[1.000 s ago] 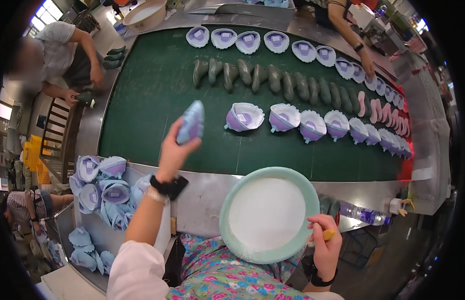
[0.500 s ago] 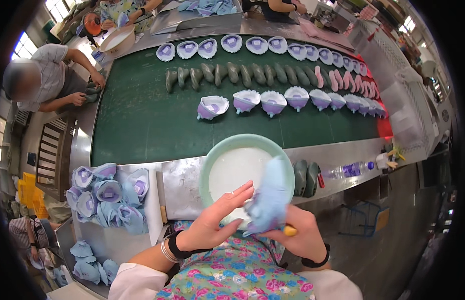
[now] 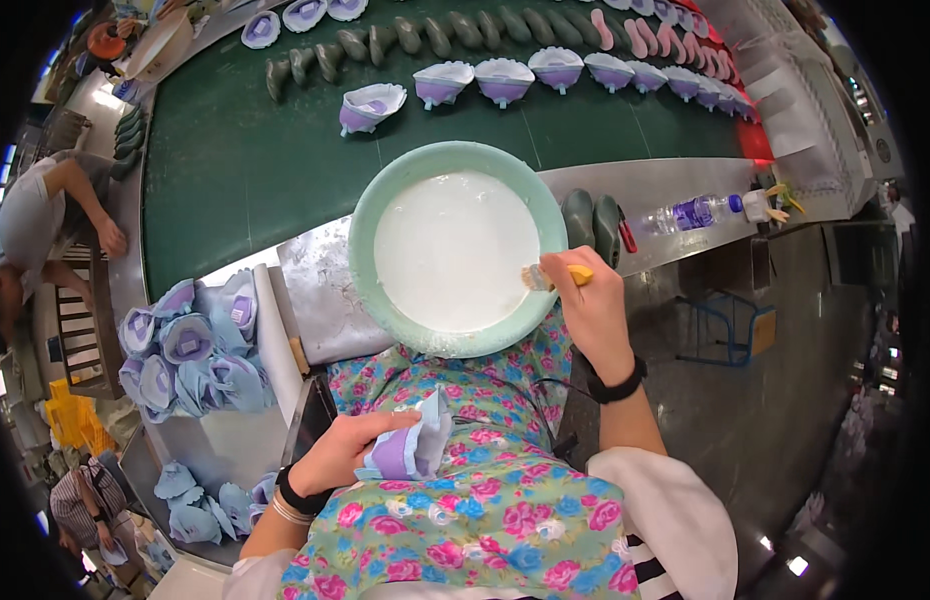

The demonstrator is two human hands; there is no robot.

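Over the right rim of a pale green basin point(image 3: 367, 290), my right hand point(image 3: 597, 310) is closed round a brush point(image 3: 538, 278) with a short yellow handle. The bristles hang just inside the rim; whether they touch the white liquid point(image 3: 455, 250) I cannot tell. Down by my apron, my left hand point(image 3: 340, 452) grips a light blue and purple shoe upper point(image 3: 413, 450). Its thumb lies along the top edge, and the pale inside faces right. Most of the left fingers are hidden behind the upper.
Uppers are heaped on a tray point(image 3: 285, 440) at left. Across the green table point(image 3: 245, 170) run rows of uppers point(image 3: 505, 82), dark green shoe lasts point(image 3: 380, 42) and pink pieces point(image 3: 637, 38). Beside the basin stand two dark lasts point(image 3: 591, 222) and a bottle point(image 3: 695, 213). A person point(image 3: 75, 210) bends at far left.
The upper has come from above the basin down to my apron in my left hand. My right hand has moved up to the basin's right rim with the brush. The view has shifted downward.
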